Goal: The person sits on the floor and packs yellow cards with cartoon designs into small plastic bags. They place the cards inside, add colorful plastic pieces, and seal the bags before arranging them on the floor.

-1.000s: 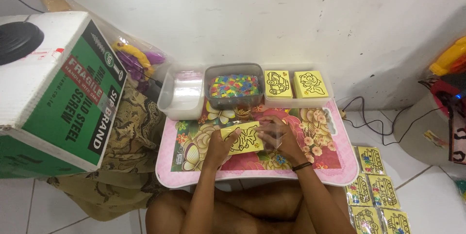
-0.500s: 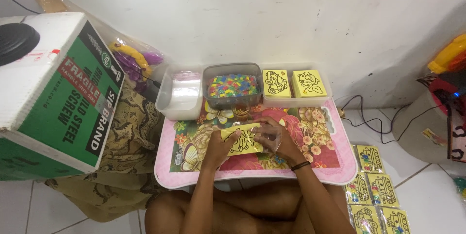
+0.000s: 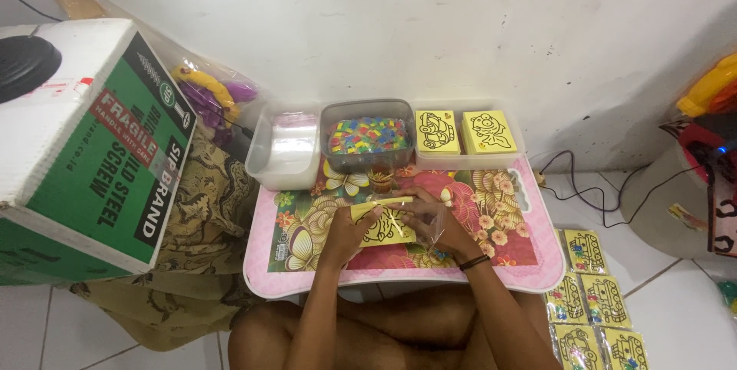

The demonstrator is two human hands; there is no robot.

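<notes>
Bench [image 3: 530, 262]: glossy printed plastic top, floral pattern, pink rim. At its centre, yellow card [image 3: 384, 226]: matt paper, black line art, partly inside a thin clear plastic sleeve [image 3: 436, 224], shiny and crinkled. Behind the bench: clear plastic tubs [image 3: 288, 159], smooth and translucent; middle tub [image 3: 368, 140] holds glossy multicoloured pieces. Left of the bench: cardboard box [image 3: 84, 163], matt print; patterned cloth [image 3: 203, 209], soft, creased.
</notes>
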